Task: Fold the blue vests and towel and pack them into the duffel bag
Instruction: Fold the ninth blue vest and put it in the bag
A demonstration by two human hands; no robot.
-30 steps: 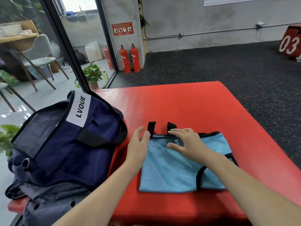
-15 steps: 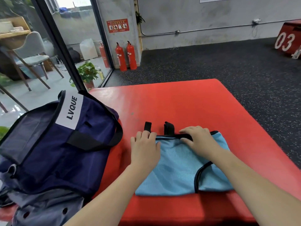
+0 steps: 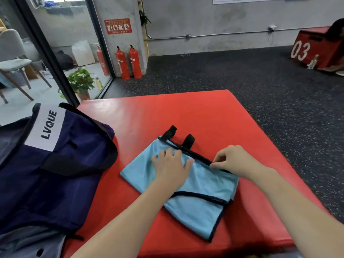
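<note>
Blue vest point(image 3: 188, 194): folded, laid on red surface point(image 3: 186, 112) (beside duffel bag point(image 3: 55, 164)).
Left hand point(image 3: 170, 169): grip released, pressed flat on vest.
Right hand point(image 3: 234, 161): black trim pinched.

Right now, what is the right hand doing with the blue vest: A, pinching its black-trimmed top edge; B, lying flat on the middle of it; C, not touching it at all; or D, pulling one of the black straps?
A: the right hand has its fingers curled, pinching the black trim along the top edge of the blue vest, while the left hand lies flat on the cloth.
</note>
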